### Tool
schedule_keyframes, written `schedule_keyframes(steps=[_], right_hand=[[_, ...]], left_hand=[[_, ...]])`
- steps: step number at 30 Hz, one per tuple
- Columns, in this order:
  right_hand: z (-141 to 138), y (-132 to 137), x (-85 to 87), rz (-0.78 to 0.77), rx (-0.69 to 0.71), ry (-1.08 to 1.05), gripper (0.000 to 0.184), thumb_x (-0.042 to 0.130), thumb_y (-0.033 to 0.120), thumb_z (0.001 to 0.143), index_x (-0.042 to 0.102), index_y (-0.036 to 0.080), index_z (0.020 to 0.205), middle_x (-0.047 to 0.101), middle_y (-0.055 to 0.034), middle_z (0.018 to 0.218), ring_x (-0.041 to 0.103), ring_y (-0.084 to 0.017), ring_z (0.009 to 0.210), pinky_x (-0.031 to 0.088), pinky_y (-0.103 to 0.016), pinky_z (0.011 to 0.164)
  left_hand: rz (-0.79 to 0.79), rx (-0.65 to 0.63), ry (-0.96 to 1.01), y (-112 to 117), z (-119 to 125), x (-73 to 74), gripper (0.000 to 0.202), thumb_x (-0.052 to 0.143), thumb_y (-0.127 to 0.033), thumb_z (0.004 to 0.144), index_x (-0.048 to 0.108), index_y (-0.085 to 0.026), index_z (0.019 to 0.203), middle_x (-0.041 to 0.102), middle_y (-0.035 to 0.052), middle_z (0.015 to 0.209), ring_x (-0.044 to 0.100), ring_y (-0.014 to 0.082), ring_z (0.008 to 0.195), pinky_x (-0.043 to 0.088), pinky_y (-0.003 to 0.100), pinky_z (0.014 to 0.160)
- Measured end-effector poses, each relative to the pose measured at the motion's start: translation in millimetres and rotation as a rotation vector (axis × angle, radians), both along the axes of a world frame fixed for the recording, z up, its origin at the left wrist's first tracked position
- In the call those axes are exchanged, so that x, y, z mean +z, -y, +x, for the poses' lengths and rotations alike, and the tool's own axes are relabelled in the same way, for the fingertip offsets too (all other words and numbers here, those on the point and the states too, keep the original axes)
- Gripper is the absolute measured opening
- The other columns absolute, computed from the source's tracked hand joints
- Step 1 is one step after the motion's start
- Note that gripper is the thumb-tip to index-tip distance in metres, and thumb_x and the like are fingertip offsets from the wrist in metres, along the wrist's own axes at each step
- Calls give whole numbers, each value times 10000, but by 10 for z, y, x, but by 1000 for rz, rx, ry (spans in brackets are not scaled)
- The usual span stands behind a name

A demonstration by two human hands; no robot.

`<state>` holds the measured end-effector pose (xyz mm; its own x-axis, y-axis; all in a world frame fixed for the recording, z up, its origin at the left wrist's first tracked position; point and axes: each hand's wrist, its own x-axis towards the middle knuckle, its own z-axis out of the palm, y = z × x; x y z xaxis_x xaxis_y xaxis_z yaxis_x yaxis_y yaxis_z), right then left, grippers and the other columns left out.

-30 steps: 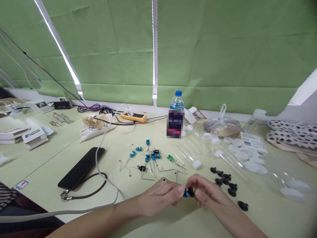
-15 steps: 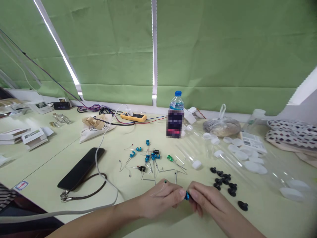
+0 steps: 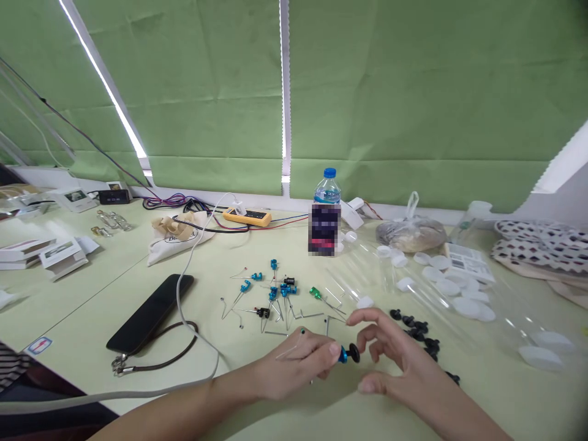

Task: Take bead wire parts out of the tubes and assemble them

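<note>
My left hand (image 3: 305, 361) is closed, pinching a small blue metal fitting (image 3: 343, 354) between thumb and fingers. A thin wire with a dark green tip (image 3: 302, 331) rises over the back of that hand. On the fitting's right end sits a black disc-shaped knob (image 3: 353, 353). Just right of the knob, my right hand (image 3: 390, 349) is open, fingers curved and apart, holding nothing. More blue fittings (image 3: 273, 293) with thin wires lie beyond the left hand, along with black ones (image 3: 263, 312) and a green one (image 3: 315, 293).
Several loose black knobs (image 3: 430, 346) lie right of my right hand. Clear plastic tubes (image 3: 432, 294) and white caps (image 3: 468, 307) spread behind them. A black phone (image 3: 149, 312) and white cable (image 3: 184, 294) lie left. A water bottle (image 3: 327, 190) stands at the back.
My right hand has let go of the blue fitting, opened and drawn back to the right. The black knob on the fitting's end now shows; my left hand keeps its hold.
</note>
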<state>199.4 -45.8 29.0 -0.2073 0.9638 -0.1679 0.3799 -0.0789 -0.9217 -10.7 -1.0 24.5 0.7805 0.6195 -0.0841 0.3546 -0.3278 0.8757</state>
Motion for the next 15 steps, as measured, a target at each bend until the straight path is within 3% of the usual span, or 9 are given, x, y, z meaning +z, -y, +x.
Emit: schedule_keyframes(steps=[1,3,6,9,11,13,15], right_hand=[[7,-3,-16,-2,1,-9,453,739,342,721,499,295,1102,548,29,842,494,-162,775,395,-256,693],[-6,-3,-43,-16,56,-56,233,599,441,832,559,238,940,533,22,756,481,-148,686,386,-254,632],[-54,11,-35,-42,151,-102,385,394,471,938,544,200,709,509,17,674,470,-134,616,379,-248,585],[-64,13,2,-27,84,-64,191,612,412,836,554,246,913,523,35,749,503,-149,721,405,-249,676],[-50,4,5,-11,-3,-57,453,743,396,713,491,291,1075,537,33,850,514,-162,791,412,-260,727],[-47,-1,-9,-7,-16,-84,458,712,475,722,495,279,1075,539,16,901,512,-152,748,414,-254,678],[-65,7,-20,-28,48,-112,344,512,559,850,560,224,910,542,4,828,494,-136,663,398,-248,611]], left_hand=[[-3,1,5,1,4,-6,572,166,-548,952,477,-160,668,473,-12,633,454,105,631,367,231,638],[-3,-12,28,4,11,-20,566,173,-546,953,468,-161,661,466,-15,630,453,103,626,366,229,636],[5,-45,39,-1,11,-12,554,172,-543,952,453,-166,659,468,-12,631,447,109,622,360,233,636],[1,-34,-19,-10,-6,36,554,154,-551,947,451,-173,672,482,0,653,449,125,655,357,240,645],[-17,-16,-39,-10,-13,58,558,151,-562,943,453,-173,680,480,2,658,451,130,671,359,240,649],[-18,-12,-22,-2,-11,54,563,155,-561,946,457,-170,676,475,-4,653,451,123,667,360,238,661],[6,-21,2,7,-5,35,568,156,-550,953,471,-168,674,485,-7,659,454,117,667,361,238,675]])
